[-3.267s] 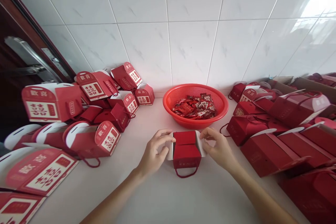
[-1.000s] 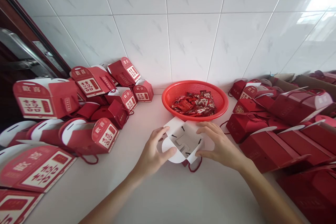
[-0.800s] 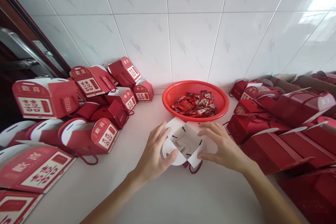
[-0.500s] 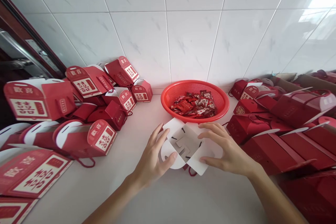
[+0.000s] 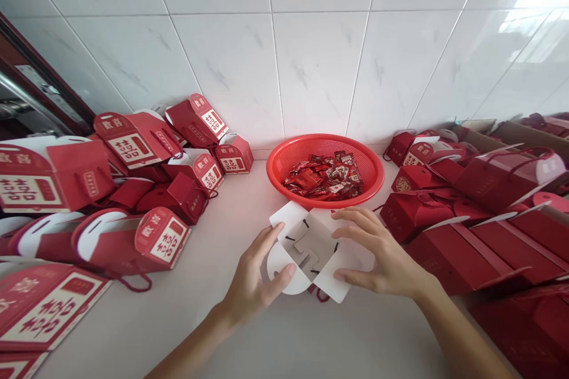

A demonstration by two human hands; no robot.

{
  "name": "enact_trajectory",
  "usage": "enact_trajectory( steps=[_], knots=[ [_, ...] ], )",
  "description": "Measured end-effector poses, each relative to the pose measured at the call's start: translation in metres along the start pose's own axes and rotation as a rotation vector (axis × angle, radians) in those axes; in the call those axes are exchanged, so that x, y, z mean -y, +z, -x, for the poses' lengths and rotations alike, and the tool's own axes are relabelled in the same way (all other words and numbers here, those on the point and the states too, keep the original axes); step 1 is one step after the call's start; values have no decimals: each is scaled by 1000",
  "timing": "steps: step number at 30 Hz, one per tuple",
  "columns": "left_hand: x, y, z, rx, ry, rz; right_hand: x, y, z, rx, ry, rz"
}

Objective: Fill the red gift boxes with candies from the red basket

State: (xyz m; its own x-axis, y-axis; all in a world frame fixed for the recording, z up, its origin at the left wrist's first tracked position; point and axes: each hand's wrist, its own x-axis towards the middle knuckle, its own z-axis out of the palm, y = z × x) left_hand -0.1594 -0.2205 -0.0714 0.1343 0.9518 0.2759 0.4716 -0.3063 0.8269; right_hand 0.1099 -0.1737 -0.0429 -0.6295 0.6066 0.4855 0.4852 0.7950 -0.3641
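Observation:
An opened box (image 5: 306,251) stands in front of me, its white inner flaps spread outward and dark cord ends showing on its inner walls. A bit of red cord (image 5: 320,294) pokes out below it. My left hand (image 5: 262,275) is at the box's left flaps, thumb and fingers apart. On the right side, my right hand (image 5: 377,249) rests its spread fingertips against the flaps. Just behind the box is a red plastic basket (image 5: 278,185) holding small red wrapped packets (image 5: 329,176).
Red and white boxes (image 5: 151,237) are piled at the left, one with a cord loop on the table (image 5: 200,331). More red boxes (image 5: 462,249) crowd the right. A tiled wall (image 5: 315,71) rises behind the basket, and a metal door handle shows at far left.
The view has shifted slightly, moving most things a little to the left. My left hand's fingers sit slightly lower along the box's left side; both hands remain at the flaps.

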Motion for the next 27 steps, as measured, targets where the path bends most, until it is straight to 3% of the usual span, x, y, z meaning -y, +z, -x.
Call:
enact_trajectory(
  steps=[27],
  knots=[
    [8, -5, 4, 54, -17, 157, 0, 2, -2, -212, 17, -156]
  ],
)
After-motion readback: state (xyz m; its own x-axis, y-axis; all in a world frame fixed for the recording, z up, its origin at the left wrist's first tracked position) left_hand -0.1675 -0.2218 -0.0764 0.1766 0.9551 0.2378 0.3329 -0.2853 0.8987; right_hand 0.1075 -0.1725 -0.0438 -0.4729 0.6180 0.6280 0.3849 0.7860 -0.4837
